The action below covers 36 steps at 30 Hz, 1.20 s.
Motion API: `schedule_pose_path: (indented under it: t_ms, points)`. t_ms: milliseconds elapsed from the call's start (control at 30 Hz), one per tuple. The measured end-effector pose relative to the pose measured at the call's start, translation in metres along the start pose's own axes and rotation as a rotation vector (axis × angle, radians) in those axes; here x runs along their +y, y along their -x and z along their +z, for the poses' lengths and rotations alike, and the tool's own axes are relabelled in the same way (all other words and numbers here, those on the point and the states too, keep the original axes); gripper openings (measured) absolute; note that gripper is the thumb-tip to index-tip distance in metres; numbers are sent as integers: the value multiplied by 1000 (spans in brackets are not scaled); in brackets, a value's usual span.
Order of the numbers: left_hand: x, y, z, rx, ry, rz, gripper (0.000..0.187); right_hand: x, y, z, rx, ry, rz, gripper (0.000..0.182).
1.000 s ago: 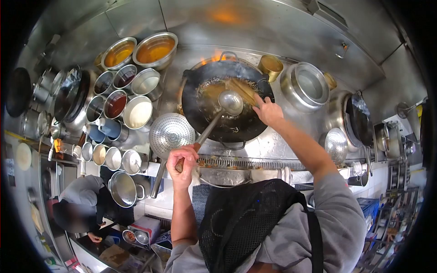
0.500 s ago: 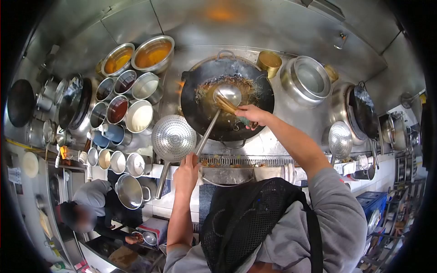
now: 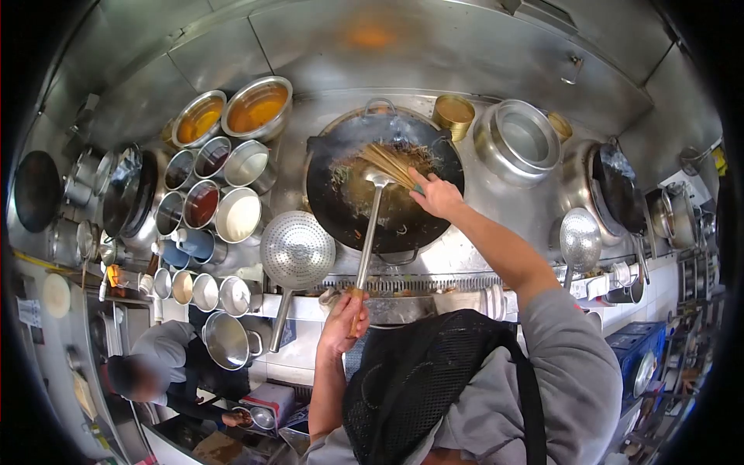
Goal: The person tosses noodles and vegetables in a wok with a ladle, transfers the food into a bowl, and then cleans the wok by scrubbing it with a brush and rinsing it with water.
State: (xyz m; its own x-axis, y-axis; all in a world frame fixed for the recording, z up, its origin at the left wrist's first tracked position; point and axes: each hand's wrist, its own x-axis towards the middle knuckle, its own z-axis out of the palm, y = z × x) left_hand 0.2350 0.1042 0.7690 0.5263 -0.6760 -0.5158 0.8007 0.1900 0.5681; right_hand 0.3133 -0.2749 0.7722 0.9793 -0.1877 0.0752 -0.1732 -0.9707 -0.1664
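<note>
My left hand is wrapped round the handle end of a long metal ladle, whose bowl lies in a large black wok. My right hand grips a bamboo brush of thin sticks, its tips spread over the ladle's bowl and partly hiding it. Brownish liquid with dark bits round its edge fills the wok's bottom. A perforated strainer rests just left of the wok, with its handle pointing toward me.
Metal pots of sauces and two bowls of orange liquid stand at the left. Right of the wok are a gold tin, stacked steel pots and another strainer. A person works at the lower left.
The ladle has turned more upright, its handle end moving right and down with my left hand. The brush's sticks have fanned out and shifted up, and my right hand has rotated slightly.
</note>
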Motion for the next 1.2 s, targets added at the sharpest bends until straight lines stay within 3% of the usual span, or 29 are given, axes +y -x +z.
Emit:
schedule_pose_path:
  t_ms: [67, 133, 200, 233, 300, 333, 400, 433, 467, 533, 567, 600, 667, 700, 733, 800, 867, 933, 967, 1033, 1100, 1133, 1200]
  points:
    - [9, 1, 4, -13, 30, 2, 31, -15, 6, -18, -43, 1, -25, 62]
    - [11, 3, 3, -27, 62, -4, 30, -29, 20, -34, -232, 27, -247, 62]
    - [13, 1, -3, 20, -37, -8, 30, -23, 21, -14, -224, 0, -188, 62]
    - [8, -2, -4, 18, -40, 0, 30, -19, 15, -6, -145, -41, 0, 62]
    - [-9, -5, 1, 342, -1161, 475, 32, -7, 0, 0, -114, -47, 285, 60]
    - [-10, -3, 5, 350, -1163, 473, 32, 5, -4, -8, -186, -16, 275, 60]
    - [-7, -2, 14, 614, -1762, 610, 37, 35, -11, -18, -266, 46, 205, 62]
    - [-4, -4, 12, 642, -1804, 615, 42, 46, -15, -25, -263, 50, 199, 62]
    - [-2, -9, 1, 647, -1800, 614, 42, 55, -16, -35, -165, 3, 225, 63]
    - [3, -21, -29, 251, -1089, 497, 45, 73, -19, -55, 53, -111, 234, 65]
    - [21, -16, -21, 187, -695, 107, 46, 75, -21, -70, 177, -180, 218, 65]
    - [21, -17, -20, 188, -697, 111, 46, 75, -22, -83, 181, -181, 217, 65]
    - [17, -21, -16, 221, -879, 226, 45, 59, -17, -131, 332, -490, 375, 64]
    - [16, -21, -10, 197, -794, 200, 46, 45, -12, -154, 273, -610, 488, 68]
    - [15, -22, -5, 187, -798, 210, 46, 43, -10, -146, 287, -606, 487, 68]
    - [9, -21, 1, 170, -700, 212, 48, 43, -4, -107, 545, -574, 364, 75]
    - [-2, -23, -7, 138, -682, 214, 50, 60, 13, -84, 68, 157, 152, 78]
    - [-11, -28, -7, 190, -880, 712, 51, 64, 18, -111, -290, 250, 183, 67]
    - [-9, -26, -6, 257, -980, 741, 53, 67, 18, -126, -284, 253, 172, 67]
    - [-3, -17, -4, 332, -1056, 756, 53, 79, 15, -150, -204, 173, 192, 72]
    - [2, -11, 2, 395, -1130, 767, 53, 111, 9, -150, 257, 13, 82, 74]
    - [3, -7, 5, 423, -1180, 729, 53, 103, 11, -161, 254, 18, 81, 74]
    - [0, -6, 10, 444, -1223, 695, 53, 46, 19, -209, 491, -584, 375, 70]
